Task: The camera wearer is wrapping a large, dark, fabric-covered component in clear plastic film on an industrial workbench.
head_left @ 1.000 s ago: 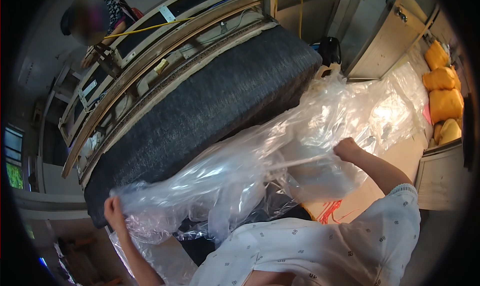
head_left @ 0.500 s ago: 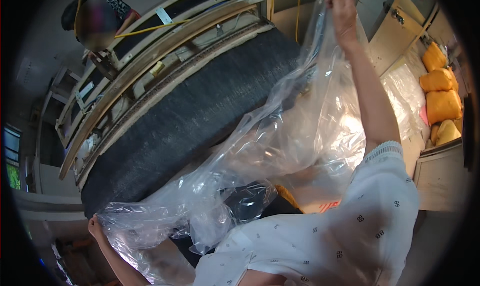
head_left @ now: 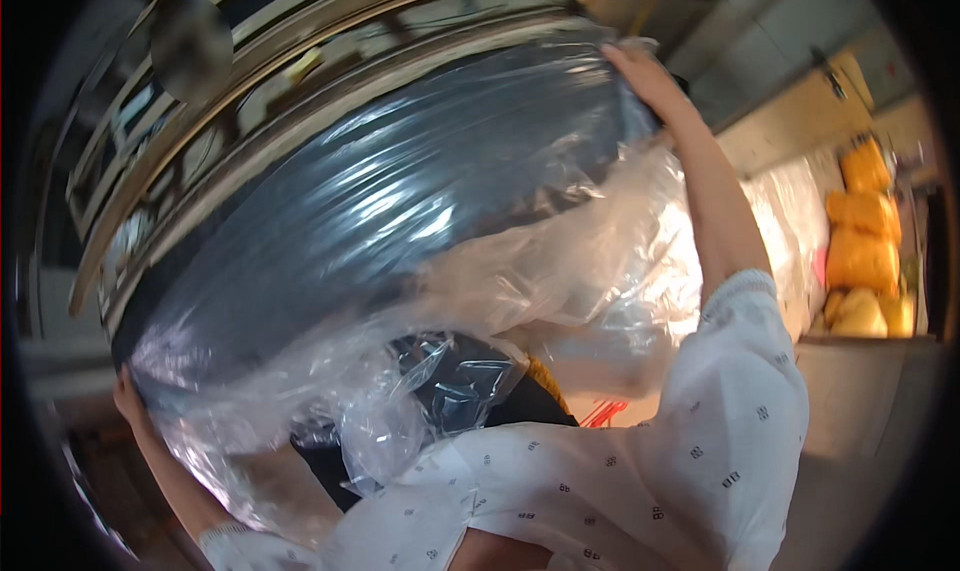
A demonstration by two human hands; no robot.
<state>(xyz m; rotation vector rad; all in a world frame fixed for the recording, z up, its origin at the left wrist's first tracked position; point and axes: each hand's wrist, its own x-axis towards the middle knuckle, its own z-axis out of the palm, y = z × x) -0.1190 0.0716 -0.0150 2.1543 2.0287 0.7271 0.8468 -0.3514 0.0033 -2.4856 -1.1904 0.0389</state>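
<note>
A clear plastic sheet (head_left: 390, 216) lies stretched over the long, dark cloth-covered side of a curved wooden-framed piece (head_left: 300, 196), which looks like a sofa frame. At the lower left end, my left hand (head_left: 127, 396) is closed on the sheet's edge, its fingertips partly hidden. My right hand (head_left: 645, 76) grips the same sheet at the upper right end, by the dark side's far corner. Between my arms, the rest of the plastic hangs in loose, crumpled folds toward my body.
Along the far side runs a curved wooden rail (head_left: 200, 111), with another person (head_left: 190, 51) beyond it. Orange stuffed bundles (head_left: 862, 241) are stacked at the right, near more clear plastic (head_left: 790, 231). A pale door or panel (head_left: 800, 121) stands behind them.
My right hand has come down from high up to the dark side's far corner. The sheet, bunched before, now spreads over the dark cloth. My left hand has shifted left and slightly up.
</note>
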